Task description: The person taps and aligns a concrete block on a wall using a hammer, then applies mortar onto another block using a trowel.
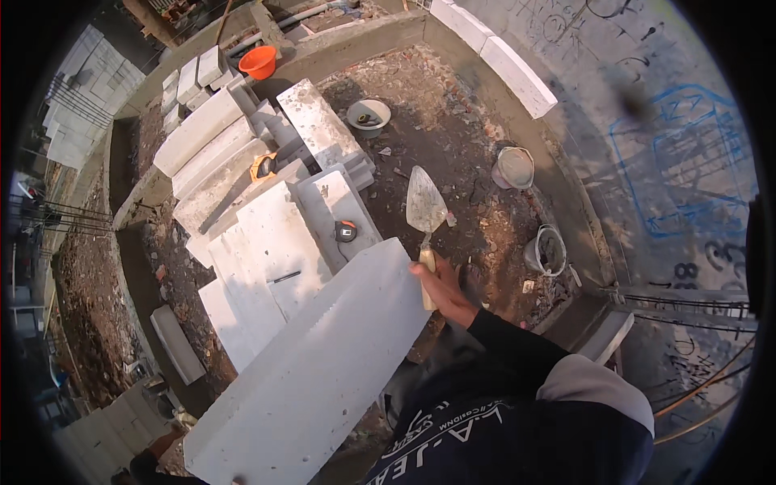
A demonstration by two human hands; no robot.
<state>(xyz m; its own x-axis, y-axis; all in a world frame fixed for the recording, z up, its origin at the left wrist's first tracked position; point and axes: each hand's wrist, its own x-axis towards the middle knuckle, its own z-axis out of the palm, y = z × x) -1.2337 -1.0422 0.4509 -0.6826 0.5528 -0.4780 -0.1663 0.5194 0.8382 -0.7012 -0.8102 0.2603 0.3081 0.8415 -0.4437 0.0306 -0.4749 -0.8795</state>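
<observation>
Lots of white blocks stacked ahead of me (242,186), with a tape measure (346,232) and a pencil (286,277) on them. Orange basin (259,61) further back, white bowl (369,115) on the dirt, two grey buckets (514,167) (546,250) off right.

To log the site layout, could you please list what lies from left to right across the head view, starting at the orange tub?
Round orange plastic tub → white bowl → grey steel pointed trowel in right hand → grey mortar-caked bucket → second bucket.
</observation>
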